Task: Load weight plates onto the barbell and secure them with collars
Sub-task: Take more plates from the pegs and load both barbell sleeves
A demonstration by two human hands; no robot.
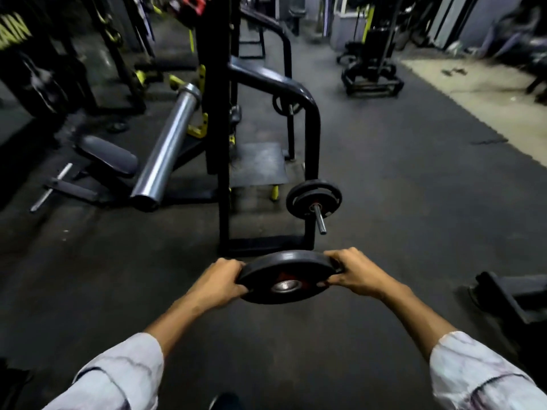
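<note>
Both sleeves (124, 377) frame the left hand (217, 284) and right hand (356, 272), each grip curled around a weight plate (285, 276); carrying step, next aligning its bore with the barbell sleeve (170, 143) at eleven o'clock.

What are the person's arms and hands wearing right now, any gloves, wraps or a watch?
Both hands, left hand and right hand, are bare: no gloves, wraps or watch visible. Each arm wears a pale, whitish long sleeve pushed back to mid-forearm, with faint dark streaks.

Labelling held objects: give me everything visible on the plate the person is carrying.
The weight plate is a round black disc, rubber-looking, with a metal-ringed centre hole and a red patch beside it. It is held off the floor, tilted near flat. The left hand and right hand grip opposite edges, fingers curled over the rim.
</note>
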